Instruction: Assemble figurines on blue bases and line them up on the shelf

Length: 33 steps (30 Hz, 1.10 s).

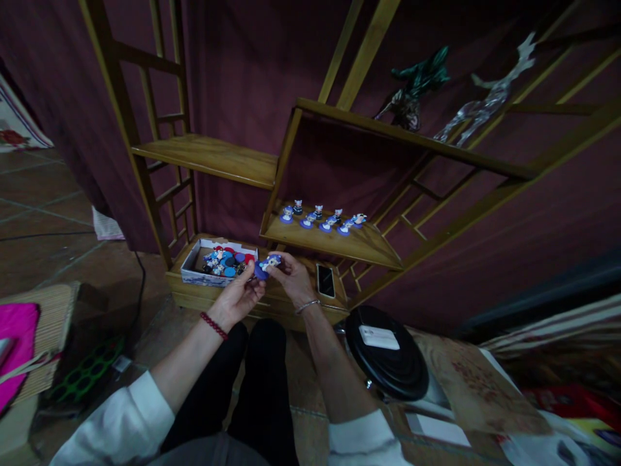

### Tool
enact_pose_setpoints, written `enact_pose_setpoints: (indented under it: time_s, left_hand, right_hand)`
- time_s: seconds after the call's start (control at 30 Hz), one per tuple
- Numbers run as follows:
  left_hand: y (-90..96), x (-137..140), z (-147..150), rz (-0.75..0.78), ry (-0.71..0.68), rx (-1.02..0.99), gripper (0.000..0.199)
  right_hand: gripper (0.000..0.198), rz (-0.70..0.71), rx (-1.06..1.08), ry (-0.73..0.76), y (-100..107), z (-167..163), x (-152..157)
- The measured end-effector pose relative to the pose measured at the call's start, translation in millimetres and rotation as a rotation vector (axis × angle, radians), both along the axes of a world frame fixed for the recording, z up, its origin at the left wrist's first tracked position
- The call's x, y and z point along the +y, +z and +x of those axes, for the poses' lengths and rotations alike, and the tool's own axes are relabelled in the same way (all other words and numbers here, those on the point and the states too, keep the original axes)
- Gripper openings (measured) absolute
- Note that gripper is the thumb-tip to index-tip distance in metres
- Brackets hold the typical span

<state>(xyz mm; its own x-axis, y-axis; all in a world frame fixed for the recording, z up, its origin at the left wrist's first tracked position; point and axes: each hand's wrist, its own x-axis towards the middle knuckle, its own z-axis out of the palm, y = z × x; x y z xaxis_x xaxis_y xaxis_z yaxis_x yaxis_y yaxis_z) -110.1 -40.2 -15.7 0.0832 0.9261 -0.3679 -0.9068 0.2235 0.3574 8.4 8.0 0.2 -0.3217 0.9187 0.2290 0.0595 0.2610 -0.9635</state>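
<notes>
Both my hands meet over the front of the wooden shelf unit. Between them is a small white-and-purple figurine (270,261) with a round purple base (261,271). My left hand (240,296) pinches the base, and my right hand (294,279) grips the figurine part. Whether the two parts are joined I cannot tell. Left of my hands, an open cardboard box (196,277) holds a jumble of figurines and coloured discs. Several similar figurines (328,224) stand in two rows on the middle shelf (334,243), the front ones on purple bases.
A phone (325,281) lies on the low shelf right of my hands. Higher up stand a green sculpture (422,84) and a clear deer-like ornament (490,103). A round black appliance (385,356) sits at lower right. At left, a bamboo mat (61,323) bears something pink.
</notes>
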Motion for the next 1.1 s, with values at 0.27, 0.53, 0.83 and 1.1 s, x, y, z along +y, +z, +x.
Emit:
enact_pose_setpoints:
  time_s: [0.27,0.53,0.83,1.1]
  left_hand:
    - [1.4,-0.3,0.1,0.024,-0.022,-0.014,0.013]
    - [-2.0,-0.7,3.8,0.057,-0.022,0.002,0.014]
    - [4.1,-3.5,5.8,0.042,-0.013,-0.019,0.013]
    - [0.2,-4.9,4.3,0.061,-0.036,-0.018,0.014]
  right_hand:
    - [0.032,-0.046,0.062,-0.019,-1.4,-0.4,-1.1]
    - [0.037,-0.029,0.095,-0.014,-0.5,2.8,-3.8]
    - [0.031,0.039,0.048,-0.006,2.3,4.4,-6.4]
    - [0.031,0.036,0.044,0.043,3.1,4.9,-9.3]
